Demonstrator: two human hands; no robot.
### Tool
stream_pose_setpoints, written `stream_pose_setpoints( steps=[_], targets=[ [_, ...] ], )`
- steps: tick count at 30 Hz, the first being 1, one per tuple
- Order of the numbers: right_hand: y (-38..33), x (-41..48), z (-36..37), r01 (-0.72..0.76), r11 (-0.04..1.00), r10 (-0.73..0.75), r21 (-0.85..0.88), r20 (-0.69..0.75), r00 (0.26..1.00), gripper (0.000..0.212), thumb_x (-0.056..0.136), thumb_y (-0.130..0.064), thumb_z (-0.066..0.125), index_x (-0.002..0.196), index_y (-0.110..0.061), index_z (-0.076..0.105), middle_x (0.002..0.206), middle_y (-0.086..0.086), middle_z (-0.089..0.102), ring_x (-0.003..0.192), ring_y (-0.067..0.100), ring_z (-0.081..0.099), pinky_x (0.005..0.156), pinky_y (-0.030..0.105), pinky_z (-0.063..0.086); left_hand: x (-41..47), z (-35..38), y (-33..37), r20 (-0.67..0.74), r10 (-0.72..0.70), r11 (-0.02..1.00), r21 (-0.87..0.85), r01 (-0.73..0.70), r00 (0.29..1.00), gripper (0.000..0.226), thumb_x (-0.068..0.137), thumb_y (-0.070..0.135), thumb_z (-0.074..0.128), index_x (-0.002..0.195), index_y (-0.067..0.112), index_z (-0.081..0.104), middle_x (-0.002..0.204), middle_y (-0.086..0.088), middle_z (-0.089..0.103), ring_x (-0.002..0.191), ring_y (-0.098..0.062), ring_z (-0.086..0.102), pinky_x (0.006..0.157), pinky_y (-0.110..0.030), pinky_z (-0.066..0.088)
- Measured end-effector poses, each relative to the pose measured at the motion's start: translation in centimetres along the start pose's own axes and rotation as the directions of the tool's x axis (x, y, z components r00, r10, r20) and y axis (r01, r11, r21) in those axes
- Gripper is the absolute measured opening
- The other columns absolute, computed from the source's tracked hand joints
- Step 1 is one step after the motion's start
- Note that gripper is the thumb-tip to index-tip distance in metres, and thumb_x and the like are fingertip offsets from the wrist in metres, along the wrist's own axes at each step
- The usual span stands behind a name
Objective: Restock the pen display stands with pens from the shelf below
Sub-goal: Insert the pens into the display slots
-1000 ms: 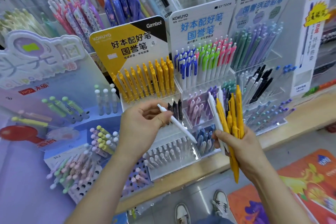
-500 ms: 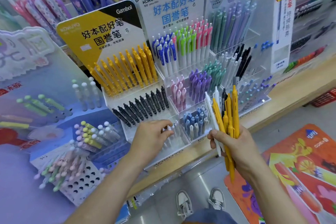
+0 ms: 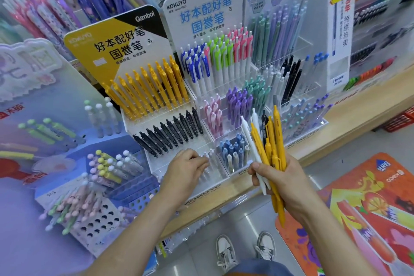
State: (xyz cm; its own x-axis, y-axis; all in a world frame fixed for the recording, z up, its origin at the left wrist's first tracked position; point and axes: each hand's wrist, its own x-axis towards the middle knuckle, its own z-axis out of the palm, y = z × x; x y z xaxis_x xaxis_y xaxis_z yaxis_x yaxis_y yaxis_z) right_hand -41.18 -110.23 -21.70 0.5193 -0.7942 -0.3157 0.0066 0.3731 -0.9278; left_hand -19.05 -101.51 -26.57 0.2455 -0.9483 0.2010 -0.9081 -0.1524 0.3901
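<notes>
1. The right hand, lower right of centre, has its fingers wrapped tightly round a bundle of pens. Most are yellow, with some white and one black, fanning upward.
2. The left hand, lower centre, has its fingers curled down onto the white pens in the front row of the yellow-carded display stand. I cannot tell whether they pinch one.
3. The stand sits on the wooden counter.

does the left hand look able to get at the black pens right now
Probably yes: the left hand is just below the black pens, whose tops stand exposed, nothing between.
</notes>
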Motion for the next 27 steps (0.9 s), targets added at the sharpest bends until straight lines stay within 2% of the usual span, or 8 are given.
stream_pose_setpoints(
  steps=[3,10,13,14,16,18,21,27],
  targets=[
    [0.2,0.3,0.3,-0.021,1.000,0.021,0.020,0.042,0.999,0.011,0.079,-0.014,0.076,0.075,-0.013,0.066,0.073,0.023,0.067,0.060,0.028,0.059,0.047,0.028,0.038,0.3,0.1,-0.2,0.019,-0.008,1.000,-0.030,0.009,1.000,0.010,0.077,0.017,0.079,0.086,0.014,0.077,0.074,0.002,0.063,0.069,-0.018,0.059,0.063,-0.030,0.053],
    [0.2,0.7,1.5,-0.083,0.989,0.058,0.120,0.194,0.979,0.033,0.072,-0.020,0.072,0.084,0.009,0.061,0.061,0.016,0.063,0.046,0.016,0.055,0.039,0.021,0.036,0.7,0.4,-0.3,0.039,-0.008,0.996,0.093,0.004,0.999,0.013,0.078,0.026,0.078,0.085,0.017,0.075,0.076,0.006,0.054,0.076,-0.017,0.053,0.063,-0.035,0.052],
    [0.1,0.7,1.8,-0.096,0.988,0.061,0.125,0.256,0.965,0.038,0.071,-0.023,0.073,0.084,0.011,0.062,0.058,0.016,0.060,0.041,0.013,0.051,0.039,0.020,0.035,1.0,-1.6,1.4,0.036,-0.222,0.964,-0.144,0.225,0.974,0.010,0.088,0.031,0.067,0.095,0.027,0.072,0.082,0.014,0.060,0.077,-0.003,0.053,0.071,-0.017,0.043],
    [0.0,0.7,1.9,-0.096,0.988,0.060,0.124,0.266,0.962,0.039,0.071,-0.024,0.074,0.083,0.011,0.063,0.058,0.017,0.060,0.041,0.013,0.051,0.039,0.020,0.035,1.3,-2.6,2.3,0.041,-0.317,0.902,-0.296,0.315,0.947,0.006,0.090,0.030,0.064,0.093,0.032,0.070,0.081,0.018,0.063,0.072,0.002,0.054,0.069,-0.013,0.041],
    [0.0,0.8,2.1,-0.097,0.988,0.060,0.120,0.274,0.960,0.037,0.070,-0.023,0.074,0.082,0.010,0.063,0.061,0.017,0.061,0.043,0.014,0.052,0.039,0.020,0.036,1.9,-4.7,4.1,0.112,-0.452,0.645,-0.644,0.411,0.885,0.008,0.090,0.028,0.064,0.093,0.030,0.070,0.077,0.013,0.069,0.064,0.002,0.056,0.063,-0.016,0.045],
    [0.0,0.9,2.4,-0.098,0.988,0.060,0.120,0.286,0.956,0.033,0.072,-0.021,0.073,0.083,0.008,0.062,0.065,0.016,0.063,0.045,0.015,0.054,0.039,0.021,0.036,2.5,-6.4,5.6,0.218,-0.458,0.395,-0.819,0.417,0.862,0.020,0.085,0.031,0.064,0.102,0.021,0.071,0.079,0.006,0.071,0.064,-0.004,0.057,0.060,-0.022,0.049],
    [0.0,0.9,2.8,-0.094,0.990,0.057,0.106,0.311,0.949,0.034,0.072,-0.021,0.074,0.086,0.006,0.059,0.064,0.015,0.063,0.046,0.016,0.054,0.039,0.022,0.037,3.0,-7.6,6.7,0.278,-0.382,0.320,-0.855,0.408,0.882,0.034,0.074,0.036,0.068,0.105,0.022,0.069,0.086,0.003,0.071,0.069,-0.005,0.060,0.062,-0.025,0.052],
    [-0.1,1.2,2.9,-0.115,0.989,0.076,0.089,0.358,0.931,0.036,0.067,-0.027,0.079,0.084,-0.004,0.056,0.068,0.017,0.061,0.051,0.024,0.056,0.041,0.022,0.037,3.4,-7.7,6.3,0.301,-0.361,0.210,-0.896,0.391,0.883,0.023,0.081,0.017,0.067,0.104,0.014,0.070,0.079,0.009,0.063,0.069,-0.003,0.056,0.061,-0.024,0.050]
  ],
)
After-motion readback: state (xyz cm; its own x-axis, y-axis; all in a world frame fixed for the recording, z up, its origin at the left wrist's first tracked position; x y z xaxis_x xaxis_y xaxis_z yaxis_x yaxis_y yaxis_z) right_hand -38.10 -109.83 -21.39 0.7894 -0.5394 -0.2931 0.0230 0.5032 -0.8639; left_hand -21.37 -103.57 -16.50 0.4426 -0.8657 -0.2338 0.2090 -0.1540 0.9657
